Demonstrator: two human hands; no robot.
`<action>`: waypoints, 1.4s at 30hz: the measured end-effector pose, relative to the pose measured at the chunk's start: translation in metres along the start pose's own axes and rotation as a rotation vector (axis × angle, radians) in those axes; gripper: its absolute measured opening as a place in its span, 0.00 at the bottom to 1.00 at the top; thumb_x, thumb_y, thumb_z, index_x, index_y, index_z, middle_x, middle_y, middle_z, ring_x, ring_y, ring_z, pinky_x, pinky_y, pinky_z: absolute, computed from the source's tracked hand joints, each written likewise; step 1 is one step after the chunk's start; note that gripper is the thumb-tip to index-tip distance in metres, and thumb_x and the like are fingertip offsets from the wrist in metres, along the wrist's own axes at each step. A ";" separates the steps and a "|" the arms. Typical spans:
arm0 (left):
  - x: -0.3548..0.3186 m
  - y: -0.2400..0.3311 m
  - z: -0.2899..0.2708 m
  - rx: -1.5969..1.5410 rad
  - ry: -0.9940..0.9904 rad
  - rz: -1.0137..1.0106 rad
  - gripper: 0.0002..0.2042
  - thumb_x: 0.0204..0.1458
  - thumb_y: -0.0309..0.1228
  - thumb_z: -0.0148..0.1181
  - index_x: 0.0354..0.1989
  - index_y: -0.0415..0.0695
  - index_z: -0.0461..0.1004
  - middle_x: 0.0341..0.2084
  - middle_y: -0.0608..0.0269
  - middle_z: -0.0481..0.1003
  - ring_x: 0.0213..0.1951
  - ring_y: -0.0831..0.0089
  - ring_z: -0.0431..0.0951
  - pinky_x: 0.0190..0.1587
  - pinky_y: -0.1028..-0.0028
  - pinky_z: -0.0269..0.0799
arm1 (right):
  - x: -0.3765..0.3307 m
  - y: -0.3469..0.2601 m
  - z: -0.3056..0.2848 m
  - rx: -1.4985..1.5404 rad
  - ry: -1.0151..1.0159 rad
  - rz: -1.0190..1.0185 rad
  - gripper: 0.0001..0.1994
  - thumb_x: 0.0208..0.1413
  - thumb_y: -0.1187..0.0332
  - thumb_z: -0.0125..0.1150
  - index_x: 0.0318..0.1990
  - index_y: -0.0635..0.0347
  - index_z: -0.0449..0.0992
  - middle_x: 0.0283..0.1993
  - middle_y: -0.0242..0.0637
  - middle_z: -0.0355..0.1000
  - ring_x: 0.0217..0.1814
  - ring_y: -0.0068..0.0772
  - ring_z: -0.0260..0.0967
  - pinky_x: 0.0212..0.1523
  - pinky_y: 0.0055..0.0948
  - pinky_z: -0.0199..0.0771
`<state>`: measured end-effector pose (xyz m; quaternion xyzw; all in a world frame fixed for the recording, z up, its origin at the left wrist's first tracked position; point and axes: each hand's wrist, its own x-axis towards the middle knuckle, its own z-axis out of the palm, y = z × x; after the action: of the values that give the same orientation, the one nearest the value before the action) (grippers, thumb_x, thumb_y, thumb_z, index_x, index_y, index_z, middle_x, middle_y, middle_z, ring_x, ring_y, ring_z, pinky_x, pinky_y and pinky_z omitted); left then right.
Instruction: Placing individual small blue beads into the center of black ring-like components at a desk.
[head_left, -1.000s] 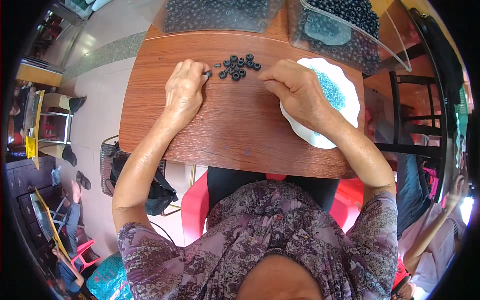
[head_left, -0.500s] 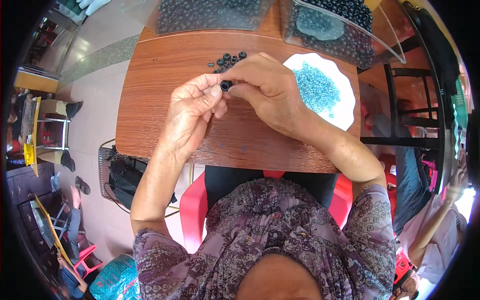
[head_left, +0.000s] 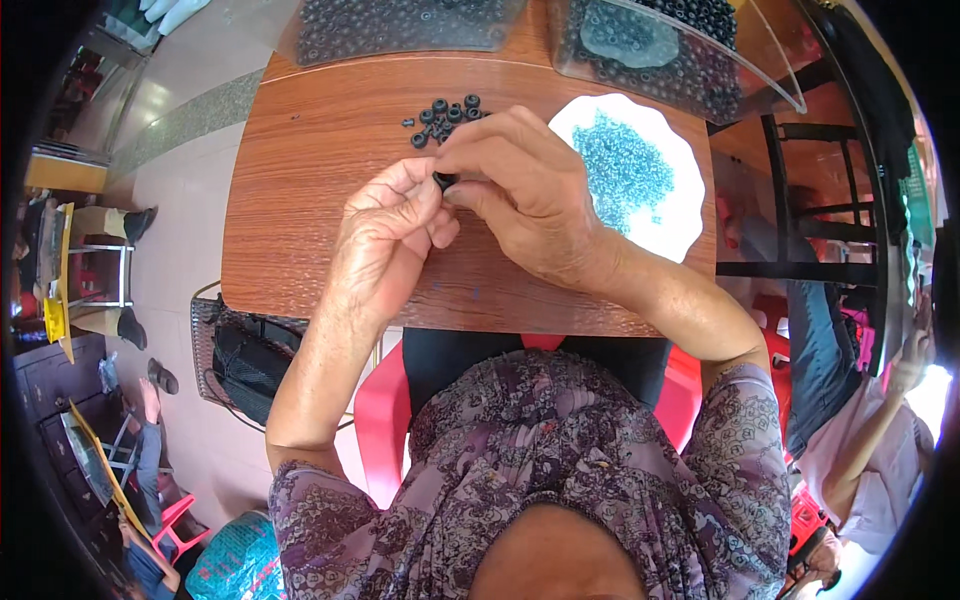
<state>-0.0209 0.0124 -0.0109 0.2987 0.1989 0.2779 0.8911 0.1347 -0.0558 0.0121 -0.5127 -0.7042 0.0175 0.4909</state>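
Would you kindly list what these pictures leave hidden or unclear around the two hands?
Head view only:
- Small black ring: mostly covered by the left hand and right hand; which hand grips it is unclear.
- Tiny blue pieces on the white plate: too small to tell their shape.
- Clear plastic trays of black rings: cut off by the top edge.

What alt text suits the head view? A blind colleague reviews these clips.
Both hands meet over a wooden table, the left hand and right hand pinching a small black ring between their fingertips. Behind lie loose black rings; right, a white plate of blue beads.
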 end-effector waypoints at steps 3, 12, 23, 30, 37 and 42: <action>0.003 -0.001 0.011 0.038 0.002 0.007 0.10 0.53 0.26 0.55 0.42 0.37 0.70 0.31 0.65 0.72 0.27 0.78 0.67 0.32 0.76 0.61 | -0.001 0.001 -0.001 -0.021 0.038 -0.003 0.13 0.38 0.80 0.63 0.35 0.62 0.75 0.37 0.38 0.72 0.38 0.38 0.68 0.36 0.30 0.69; 0.008 -0.001 0.016 0.129 -0.112 0.023 0.09 0.55 0.27 0.54 0.41 0.35 0.69 0.30 0.56 0.74 0.27 0.76 0.73 0.27 0.78 0.68 | -0.026 0.002 -0.058 -0.152 0.031 0.168 0.11 0.43 0.81 0.61 0.37 0.62 0.77 0.38 0.36 0.73 0.39 0.29 0.69 0.38 0.24 0.68; 0.012 -0.009 0.013 0.063 -0.071 -0.003 0.08 0.53 0.24 0.55 0.40 0.35 0.70 0.28 0.58 0.74 0.27 0.77 0.73 0.26 0.78 0.67 | -0.063 0.016 -0.099 -0.232 -0.026 0.464 0.09 0.44 0.80 0.62 0.34 0.61 0.79 0.34 0.34 0.74 0.38 0.26 0.68 0.38 0.23 0.67; 0.019 -0.013 0.006 0.065 -0.044 -0.032 0.06 0.51 0.23 0.56 0.37 0.35 0.71 0.29 0.55 0.75 0.27 0.74 0.76 0.27 0.77 0.69 | -0.050 0.027 -0.073 -0.395 -0.201 0.212 0.10 0.38 0.80 0.64 0.32 0.60 0.80 0.28 0.32 0.71 0.33 0.31 0.66 0.34 0.26 0.68; 0.022 -0.016 -0.002 0.062 -0.051 -0.049 0.07 0.51 0.23 0.56 0.37 0.35 0.70 0.28 0.56 0.75 0.27 0.75 0.75 0.28 0.77 0.69 | -0.043 0.035 -0.059 -0.537 -0.280 0.029 0.09 0.33 0.81 0.62 0.28 0.62 0.78 0.24 0.34 0.65 0.29 0.34 0.62 0.28 0.31 0.65; 0.022 -0.016 -0.002 0.062 -0.059 -0.062 0.07 0.51 0.24 0.56 0.37 0.34 0.71 0.28 0.56 0.75 0.26 0.76 0.74 0.27 0.78 0.68 | -0.040 0.040 -0.059 -0.583 -0.321 -0.061 0.10 0.32 0.80 0.65 0.28 0.64 0.77 0.24 0.34 0.66 0.28 0.34 0.62 0.27 0.30 0.65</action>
<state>0.0005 0.0161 -0.0267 0.3279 0.1901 0.2349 0.8951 0.2040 -0.0947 -0.0057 -0.6010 -0.7629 -0.1188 0.2066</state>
